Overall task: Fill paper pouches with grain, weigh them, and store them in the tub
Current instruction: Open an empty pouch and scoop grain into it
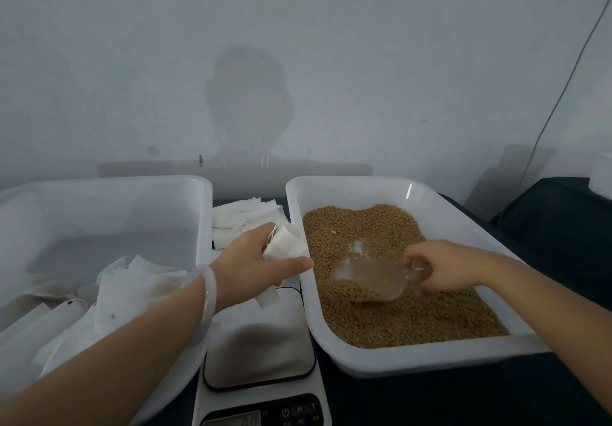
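- Scale (258, 352) nearest, low centre, between the two tubs. Its plate is bare. The display at the bottom edge is too blurred to read.
- Dark cloth (463, 402) covers the table under everything.
- Bangle (207, 306) on my left wrist, above the near right corner of the left tub.
- Left tub (99, 183): white, on my left. Pouches (132, 286) lie heaped in its near part; the far part of the floor is bare. Cannot tell how full they are.
- My left hand (251, 260) is above the far edge of the scale, just beside the grain tub's left rim. Fingers are curled round one pouch (284, 243), gripped tight, thumb stretched toward that rim. Cannot tell if the thumb touches it.
- That pouch sticks up out of my fist, string at its top. A paper strip pokes out under the hand. It is off the scale plate and outside both tubs.
- My right hand (443, 270) is inside the grain tub, fingers wrapped closed on the handle of the scoop (371, 280).
- The scoop is clear plastic, mouth tipped down to my left into the grain (414, 319), some grain inside it.
- Grain tub (414, 359): white, on my right. Grain covers most of the floor, with a bare patch just beyond the scoop.
- Stack (245, 217) of flat white pouches on the cloth between the tubs, beyond my left hand.
- Wall (298, 44) farthest, pale, with a thin cable (563, 94) running down at right.
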A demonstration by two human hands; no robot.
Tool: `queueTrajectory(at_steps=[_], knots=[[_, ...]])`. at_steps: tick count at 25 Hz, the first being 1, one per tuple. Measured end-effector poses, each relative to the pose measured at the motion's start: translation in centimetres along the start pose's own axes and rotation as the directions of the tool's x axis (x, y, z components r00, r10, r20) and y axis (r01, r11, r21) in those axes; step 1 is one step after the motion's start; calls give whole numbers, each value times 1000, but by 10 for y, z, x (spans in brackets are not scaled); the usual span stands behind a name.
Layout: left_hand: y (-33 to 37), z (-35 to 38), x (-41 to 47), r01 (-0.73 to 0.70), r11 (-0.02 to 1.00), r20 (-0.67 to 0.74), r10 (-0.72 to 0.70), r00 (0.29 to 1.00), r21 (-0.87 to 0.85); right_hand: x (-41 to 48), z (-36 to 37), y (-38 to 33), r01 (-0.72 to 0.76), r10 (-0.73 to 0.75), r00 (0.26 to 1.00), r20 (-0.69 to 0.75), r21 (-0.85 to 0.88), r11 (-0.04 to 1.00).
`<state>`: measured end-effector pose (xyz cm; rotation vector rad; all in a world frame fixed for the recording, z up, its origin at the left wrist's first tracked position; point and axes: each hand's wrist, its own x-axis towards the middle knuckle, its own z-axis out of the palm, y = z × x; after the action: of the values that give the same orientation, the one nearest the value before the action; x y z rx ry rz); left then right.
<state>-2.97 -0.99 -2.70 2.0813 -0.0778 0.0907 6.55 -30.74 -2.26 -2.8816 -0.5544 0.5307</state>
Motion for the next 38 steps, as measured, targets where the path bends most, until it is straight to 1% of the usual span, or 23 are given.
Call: queueTrajectory(at_steps=[2, 4, 7, 10, 12, 14, 16, 17, 19, 20, 22, 23, 24, 27, 30, 34, 38], knots=[[0, 0, 0, -2, 1000, -8, 2, 1000, -2, -9, -3, 4, 22, -16, 998, -67, 96, 995], [2, -1, -1, -12, 1000, -11, 12, 1000, -9, -19, -8, 10, 59, -41, 992, -123, 141, 988], [7, 0, -4, -64, 997, -4, 64, 998, -51, -33, -14, 18, 107, -82, 975, -206, 113, 988], [19, 1, -3, -140, 986, -31, 138, 990, -92, -43, -11, 25, 125, -100, 943, -317, 58, 991], [27, 5, 1, -190, 977, -25, 189, 982, -99, -46, -6, 28, 140, -107, 928, -358, 68, 988], [35, 13, 7, -225, 974, 12, 225, 974, -20, -52, -4, 30, 167, -92, 907, -412, 150, 974], [41, 25, 14, -238, 966, 48, 234, 971, 105, -61, -6, 33, 202, -89, 873, -480, 188, 961], [43, 32, 18, -238, 962, 55, 232, 971, 136, -66, -8, 36, 215, -88, 859, -504, 199, 956], [45, 45, 23, -233, 965, 53, 228, 972, 125, -75, -13, 40, 210, -79, 859, -506, 207, 956], [44, 51, 25, -224, 969, 44, 220, 974, 108, -77, -15, 42, 180, -77, 867, -492, 166, 970], [41, 60, 27, -192, 979, 19, 192, 981, 73, -78, -17, 46, 82, -78, 883, -463, -12, 997], [40, 63, 28, -176, 983, 10, 176, 984, 60, -77, -17, 48, 46, -76, 894, -443, -78, 996], [38, 65, 28, -163, 985, 0, 164, 987, 59, -76, -16, 48, 26, -69, 905, -421, -105, 994], [36, 66, 27, -152, 983, -20, 155, 988, 100, -72, -12, 51, -2, -46, 915, -402, -119, 993], [37, 65, 27, -155, 985, -28, 157, 987, 75, -70, -11, 53, -21, -30, 912, -410, -118, 993], [40, 65, 28, -157, 986, -38, 160, 986, 62, -70, -13, 53, -52, -45, 899, -435, -208, 977], [39, 66, 28, -165, 985, -39, 167, 985, 51, -73, -12, 53, -64, -23, 908, -418, -193, 979]])
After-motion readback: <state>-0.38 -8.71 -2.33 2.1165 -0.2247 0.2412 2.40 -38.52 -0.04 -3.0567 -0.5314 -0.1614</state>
